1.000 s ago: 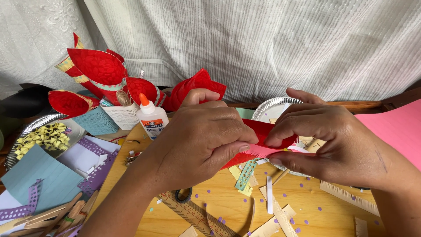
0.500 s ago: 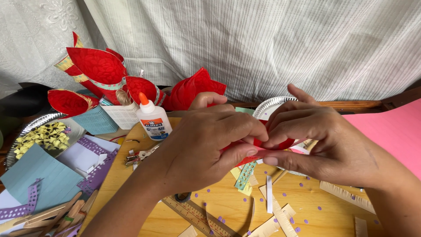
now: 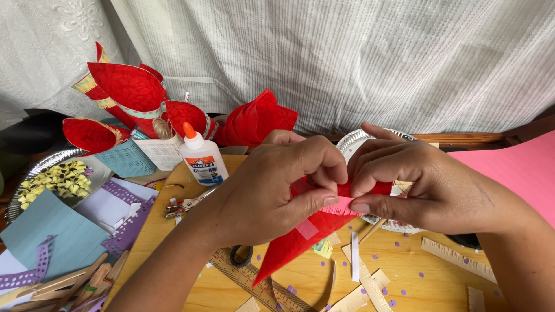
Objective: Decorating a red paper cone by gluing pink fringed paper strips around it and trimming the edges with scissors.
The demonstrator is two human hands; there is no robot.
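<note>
- Your left hand (image 3: 272, 190) and right hand (image 3: 416, 185) are both pinched on the red cone (image 3: 300, 240) and the pink fringe (image 3: 341, 205) at its rim.
- Cone sits right of the glue bottle (image 3: 199, 156), tip pointing down over the ruler (image 3: 248, 283).

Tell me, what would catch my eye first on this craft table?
Most striking is the red paper cone at centre, pinched by the left hand and right hand, which press a pink fringed strip along its rim. Behind on the left stands a cluster of finished red cones, with a white glue bottle in front. A pink paper sheet lies at the right edge.
</note>
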